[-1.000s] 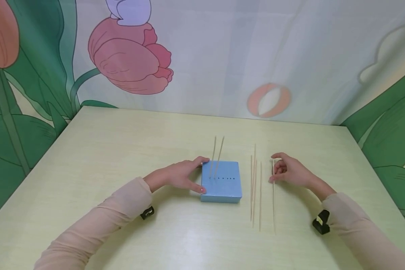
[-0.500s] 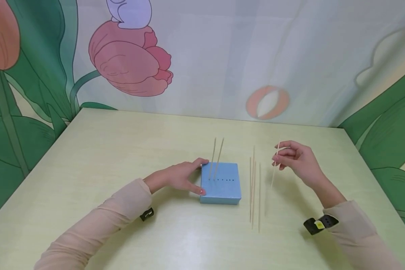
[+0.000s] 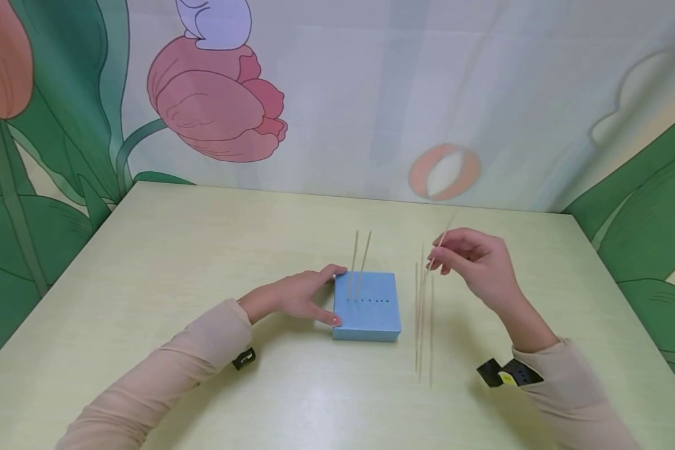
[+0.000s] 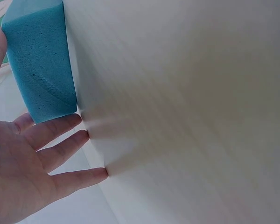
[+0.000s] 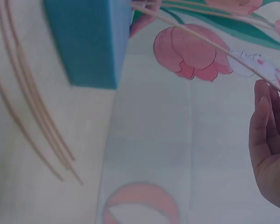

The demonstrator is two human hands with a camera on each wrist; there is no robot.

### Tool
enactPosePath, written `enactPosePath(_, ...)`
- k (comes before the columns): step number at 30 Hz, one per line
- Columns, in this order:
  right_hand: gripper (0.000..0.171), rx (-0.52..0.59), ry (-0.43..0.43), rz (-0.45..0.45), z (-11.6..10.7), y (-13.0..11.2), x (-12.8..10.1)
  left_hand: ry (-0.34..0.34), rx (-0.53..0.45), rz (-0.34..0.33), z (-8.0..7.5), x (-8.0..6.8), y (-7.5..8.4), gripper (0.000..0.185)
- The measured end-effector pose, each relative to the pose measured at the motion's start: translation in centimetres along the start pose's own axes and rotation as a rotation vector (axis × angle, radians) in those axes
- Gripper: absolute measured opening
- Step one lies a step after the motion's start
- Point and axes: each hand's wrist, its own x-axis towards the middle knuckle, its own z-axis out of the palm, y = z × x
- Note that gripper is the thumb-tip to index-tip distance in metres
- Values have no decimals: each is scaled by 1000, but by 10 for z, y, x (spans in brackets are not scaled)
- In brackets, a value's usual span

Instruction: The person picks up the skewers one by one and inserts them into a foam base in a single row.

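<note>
Pale green table (image 3: 202,262): the skewer (image 3: 435,256), pinched by the right hand (image 3: 472,262), is now lifted off the loose skewers (image 3: 422,325) and carried toward the blue foam block (image 3: 367,306), braced by the left hand (image 3: 298,294) with straight fingers.

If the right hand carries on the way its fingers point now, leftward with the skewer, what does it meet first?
Probably the blue foam block, or the two upright skewers standing in it. The right hand pinches a skewer above the loose skewers on the table; depth is unclear.
</note>
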Motion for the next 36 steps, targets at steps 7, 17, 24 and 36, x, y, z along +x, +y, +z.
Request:
enactPosePath(7,12,-71,8,-114,20,-9,9,-7,0,-3,-1,0,1,91)
enactPosePath(17,13,-114,5,-298,41,-4,20,-6,1,5,-1,0,1,90)
enactPosePath(24,16,-179,-3,-351,53,2,24,-3,-7,21,-1,0,2,90)
enactPosePath(36,16,-244,-25,-385,65,10,23,1,1,27,-1,0,0,90)
